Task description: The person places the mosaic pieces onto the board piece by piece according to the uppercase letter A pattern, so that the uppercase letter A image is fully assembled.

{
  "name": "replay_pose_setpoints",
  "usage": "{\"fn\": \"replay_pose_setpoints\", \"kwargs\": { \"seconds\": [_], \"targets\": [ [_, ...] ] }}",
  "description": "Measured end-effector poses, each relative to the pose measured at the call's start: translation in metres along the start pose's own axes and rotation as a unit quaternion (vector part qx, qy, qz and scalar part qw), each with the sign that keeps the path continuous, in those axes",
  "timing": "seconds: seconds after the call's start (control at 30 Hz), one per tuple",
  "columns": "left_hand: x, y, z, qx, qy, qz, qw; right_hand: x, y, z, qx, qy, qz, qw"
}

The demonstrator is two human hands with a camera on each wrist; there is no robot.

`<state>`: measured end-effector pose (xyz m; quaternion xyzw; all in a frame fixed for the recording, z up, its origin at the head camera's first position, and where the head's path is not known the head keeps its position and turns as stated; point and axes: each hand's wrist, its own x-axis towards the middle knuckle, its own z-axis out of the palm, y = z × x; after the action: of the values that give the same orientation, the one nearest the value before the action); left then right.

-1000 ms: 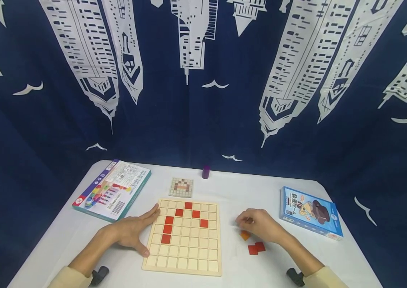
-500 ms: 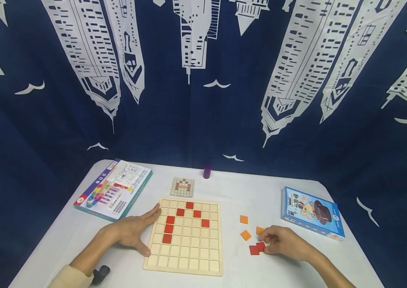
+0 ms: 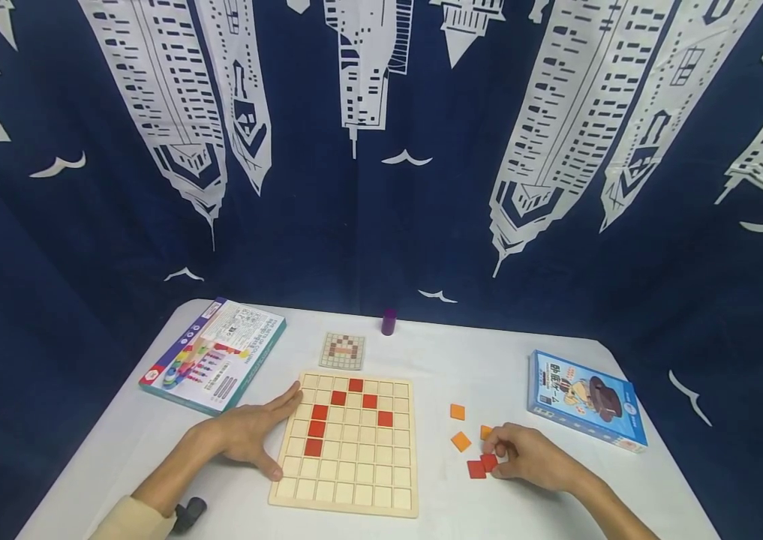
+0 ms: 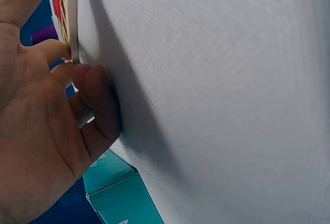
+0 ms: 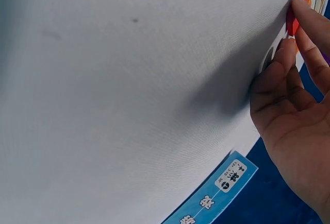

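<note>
A pale square-celled board [image 3: 367, 476] lies mid-table, with several red tiles set in its upper and left cells. My left hand [image 3: 246, 441] holds steady at the board's left edge, thumb and fingers spread apart along it. In the left wrist view, fingers of that hand [image 4: 46, 116] touch the board's side [image 4: 73, 23]. My right hand [image 3: 533, 457] pinches a red tile [image 3: 489, 463] between thumb and finger, beside another red tile [image 3: 476, 469] on the table. The right wrist view shows the red tile [image 5: 292, 24] at the fingertips of this hand [image 5: 304, 116].
Orange tiles [image 3: 461, 441] lie between board and right hand, one partly hidden by it. Behind the board are a small pattern card [image 3: 342, 351] and a purple cylinder [image 3: 389, 322]. A white-and-teal box [image 3: 219, 356] stands left, a blue box [image 3: 587, 397] right.
My right hand has moved from above the orange tiles to the right and nearer, onto the red tiles. The orange tiles are uncovered. My left hand stays at the board.
</note>
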<state>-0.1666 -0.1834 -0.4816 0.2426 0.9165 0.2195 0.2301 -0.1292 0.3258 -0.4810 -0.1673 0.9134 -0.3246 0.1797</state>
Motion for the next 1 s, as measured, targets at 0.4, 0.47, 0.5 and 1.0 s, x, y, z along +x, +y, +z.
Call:
{"fn": "replay_pose_setpoints", "kwargs": {
  "seconds": [0.4, 0.47, 0.5, 1.0],
  "targets": [
    [-0.0021, 0.0001, 0.0003, 0.0, 0.001, 0.002, 1.0, 0.0003, 0.0016, 0.0003, -0.009, 0.002, 0.011, 0.9999],
    [-0.0017, -0.0003, 0.0007, 0.001, 0.0, 0.0, 1.0, 0.0005, 0.0016, 0.0002, -0.009, 0.0, 0.015, 0.9998],
    [-0.0016, -0.0004, 0.0008, 0.001, -0.001, 0.0, 1.0, 0.0006, 0.0016, 0.0001, -0.009, -0.001, 0.015, 0.9998],
    [-0.0024, -0.0004, 0.0001, -0.003, 0.002, 0.004, 1.0, 0.0024, 0.0003, -0.0054, 0.106, -0.023, 0.018, 0.994]
  ]
}}
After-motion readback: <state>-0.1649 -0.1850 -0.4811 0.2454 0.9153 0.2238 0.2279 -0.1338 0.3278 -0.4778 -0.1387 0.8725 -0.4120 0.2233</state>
